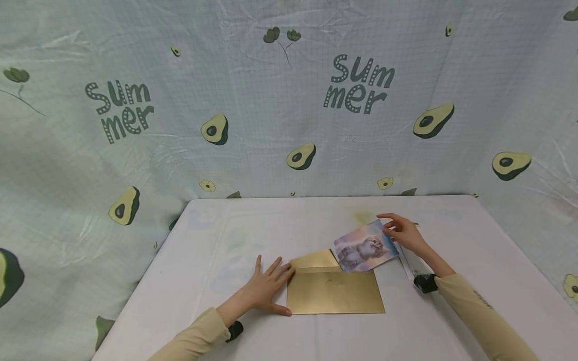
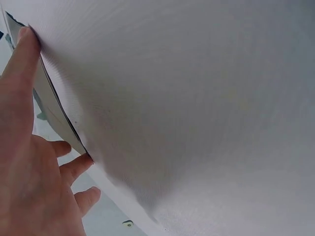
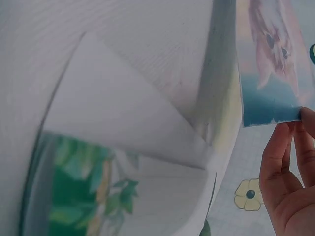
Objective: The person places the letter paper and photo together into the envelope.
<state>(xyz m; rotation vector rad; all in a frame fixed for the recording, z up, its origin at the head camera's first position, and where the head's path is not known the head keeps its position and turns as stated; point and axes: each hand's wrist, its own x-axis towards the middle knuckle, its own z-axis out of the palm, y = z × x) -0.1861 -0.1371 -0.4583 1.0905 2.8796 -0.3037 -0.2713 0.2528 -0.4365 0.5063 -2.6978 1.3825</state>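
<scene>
A gold envelope (image 1: 336, 292) lies flat on the table with its flap (image 1: 316, 258) folded out on the far side. My left hand (image 1: 267, 287) rests at its left edge, fingers spread, thumb by the near corner; the left wrist view shows the hand (image 2: 42, 182) along that edge. My right hand (image 1: 404, 234) pinches a card (image 1: 366, 246) with a cat picture by its right end. The card is tilted, and its lower left part overlaps the envelope's far side. In the right wrist view, thumb and fingers grip the card's edge (image 3: 270, 115).
Below my right forearm lies a white paper item (image 1: 408, 263), partly hidden; the right wrist view shows its green leaf print (image 3: 81, 182). The white table (image 1: 253, 215) meets a cloth backdrop (image 1: 271, 90) printed with avocados at its far edge.
</scene>
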